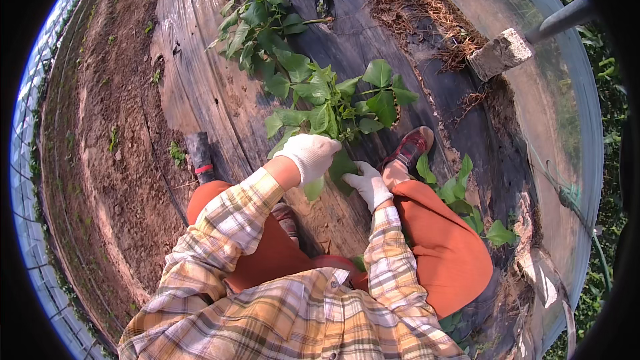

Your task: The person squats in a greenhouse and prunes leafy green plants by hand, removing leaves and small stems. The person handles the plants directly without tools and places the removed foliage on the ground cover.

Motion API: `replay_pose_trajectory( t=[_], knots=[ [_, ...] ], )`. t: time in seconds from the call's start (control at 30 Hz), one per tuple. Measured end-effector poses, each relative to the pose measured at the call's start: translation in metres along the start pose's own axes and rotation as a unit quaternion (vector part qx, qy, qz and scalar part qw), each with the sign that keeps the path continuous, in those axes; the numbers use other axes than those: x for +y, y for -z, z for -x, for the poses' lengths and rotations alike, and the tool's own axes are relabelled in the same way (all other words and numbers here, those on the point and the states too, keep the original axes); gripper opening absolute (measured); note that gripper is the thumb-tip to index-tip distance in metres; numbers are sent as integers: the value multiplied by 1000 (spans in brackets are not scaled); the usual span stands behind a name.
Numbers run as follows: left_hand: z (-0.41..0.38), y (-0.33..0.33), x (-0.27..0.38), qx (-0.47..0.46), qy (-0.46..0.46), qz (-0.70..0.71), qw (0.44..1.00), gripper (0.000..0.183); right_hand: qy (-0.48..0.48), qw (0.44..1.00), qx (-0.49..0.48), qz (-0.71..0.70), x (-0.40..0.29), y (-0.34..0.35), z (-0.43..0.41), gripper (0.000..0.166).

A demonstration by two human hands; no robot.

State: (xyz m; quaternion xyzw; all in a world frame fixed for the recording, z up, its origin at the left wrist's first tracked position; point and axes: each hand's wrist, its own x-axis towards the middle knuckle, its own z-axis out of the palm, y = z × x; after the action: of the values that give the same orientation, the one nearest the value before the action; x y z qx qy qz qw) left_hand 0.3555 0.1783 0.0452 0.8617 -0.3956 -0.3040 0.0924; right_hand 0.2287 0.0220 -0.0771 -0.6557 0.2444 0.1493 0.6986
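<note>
My left hand [311, 156], in a white knit glove, is curled in at the near side of a leafy green plant [320, 92] with broad, bean-like leaves. Its fingertips are closed on the plant's foliage; the exact part held is hidden. A pale green leaf [313, 189] shows below the palm. To the right, my right hand [369, 186], gloved the same way, pinches the edge of a large dark green leaf [343, 169] between thumb and fingers. This leaf hangs between both hands.
Dark plastic mulch film [320, 35] covers the bed, with soil on it. Another plant [255, 25] grows farther up the row; more leaves [457, 190] lie beside my right knee. A concrete block [501, 54] with a metal pipe [562, 19] stands by the plastic sheet wall [560, 125]. Bare soil [115, 110] lies left.
</note>
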Motion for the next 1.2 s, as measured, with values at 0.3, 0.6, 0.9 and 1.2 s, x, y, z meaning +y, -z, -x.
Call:
replay_pose_trajectory(
  t=[0.3,0.6,0.9,1.2],
  knots=[
    [5,-26,34,76,-21,28,997,96,-11,954,-9,-300,-80,2,27,16],
    [-10,-27,-25,146,227,594,758,40,-5,962,111,-249,-72,-6,28,29],
    [-17,-49,-40,161,103,767,612,43,144,974,111,-134,-32,-35,-3,30],
    [-34,-81,-71,179,16,497,849,37,173,963,199,-59,-39,-43,-1,27]
  ],
)
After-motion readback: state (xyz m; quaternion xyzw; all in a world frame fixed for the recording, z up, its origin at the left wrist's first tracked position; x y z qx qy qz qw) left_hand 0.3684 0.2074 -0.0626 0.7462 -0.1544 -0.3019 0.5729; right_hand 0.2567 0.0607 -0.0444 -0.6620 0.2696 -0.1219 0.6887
